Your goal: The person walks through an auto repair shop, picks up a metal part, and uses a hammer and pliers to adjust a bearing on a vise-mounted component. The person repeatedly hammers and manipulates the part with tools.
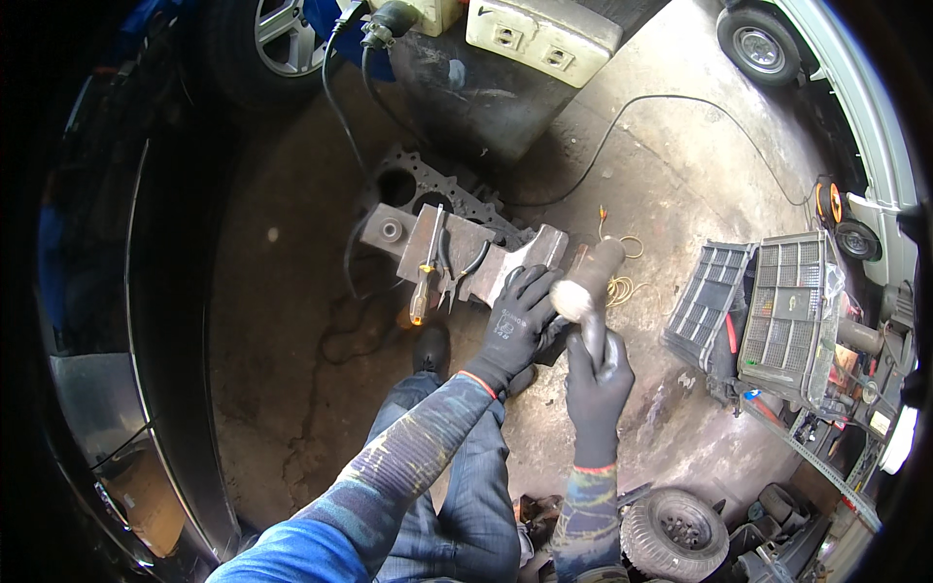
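Observation:
My left hand [515,330], in a dark glove, is at the near end of a metal bench vise [494,274]. Its fingers and thumb are bent round something dark that the hand itself mostly hides. In my right hand [599,384], also gloved, is the handle of a mallet [604,260]. The mallet's thick cylindrical head, with a pale worn face, hangs just right of my left hand. On top of the vise lie a screwdriver [422,291] with a yellow handle and a pair of pliers [451,279] with dark grips.
An engine block [442,185] stands behind the vise. A white outlet box [544,39] with plugged cables is above it. Black plastic crates [789,316] stand at right, a small tyre [673,534] below. A yellow cord [624,290] lies on the floor; a dark car [175,369] is left.

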### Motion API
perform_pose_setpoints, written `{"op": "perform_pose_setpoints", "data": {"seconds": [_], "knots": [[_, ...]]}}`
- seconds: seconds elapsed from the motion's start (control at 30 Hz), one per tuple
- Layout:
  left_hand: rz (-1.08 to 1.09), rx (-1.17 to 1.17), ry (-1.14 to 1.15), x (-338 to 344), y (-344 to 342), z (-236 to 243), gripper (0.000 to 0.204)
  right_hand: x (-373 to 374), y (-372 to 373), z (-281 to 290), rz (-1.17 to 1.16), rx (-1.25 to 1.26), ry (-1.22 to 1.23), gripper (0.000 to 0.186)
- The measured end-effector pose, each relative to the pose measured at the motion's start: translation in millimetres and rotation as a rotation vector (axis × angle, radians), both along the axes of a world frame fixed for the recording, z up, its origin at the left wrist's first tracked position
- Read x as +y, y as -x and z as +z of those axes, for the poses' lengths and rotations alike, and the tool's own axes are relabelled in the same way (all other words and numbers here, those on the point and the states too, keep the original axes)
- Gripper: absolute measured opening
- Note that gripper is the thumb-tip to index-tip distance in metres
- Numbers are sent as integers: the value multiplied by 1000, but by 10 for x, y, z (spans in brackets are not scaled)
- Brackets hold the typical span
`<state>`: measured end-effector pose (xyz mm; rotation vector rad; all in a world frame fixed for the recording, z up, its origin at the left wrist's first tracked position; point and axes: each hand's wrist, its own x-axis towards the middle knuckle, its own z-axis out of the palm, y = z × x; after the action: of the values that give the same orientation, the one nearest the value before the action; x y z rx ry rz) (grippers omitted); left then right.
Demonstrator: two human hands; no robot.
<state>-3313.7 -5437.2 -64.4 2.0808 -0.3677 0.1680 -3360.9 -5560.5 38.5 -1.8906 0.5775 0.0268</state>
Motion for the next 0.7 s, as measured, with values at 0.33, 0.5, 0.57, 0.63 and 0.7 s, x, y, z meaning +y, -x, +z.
{"op": "perform_pose_setpoints", "data": {"seconds": [0.33,0.5,0.57,0.63,0.7], "knots": [[-24,-39,18,-8,-82,81,37,-242,570,1108,-336,196,-497,24],[-63,-4,25,11,-63,72,37,-95,653,1219,-311,-351,-417,23],[-40,-21,26,5,-76,70,35,-42,564,963,-153,-356,-122,31],[-38,-65,10,7,-91,71,32,-106,432,712,302,-89,304,36],[-87,-75,50,4,-120,72,30,-179,479,713,-38,86,-125,28]]}}
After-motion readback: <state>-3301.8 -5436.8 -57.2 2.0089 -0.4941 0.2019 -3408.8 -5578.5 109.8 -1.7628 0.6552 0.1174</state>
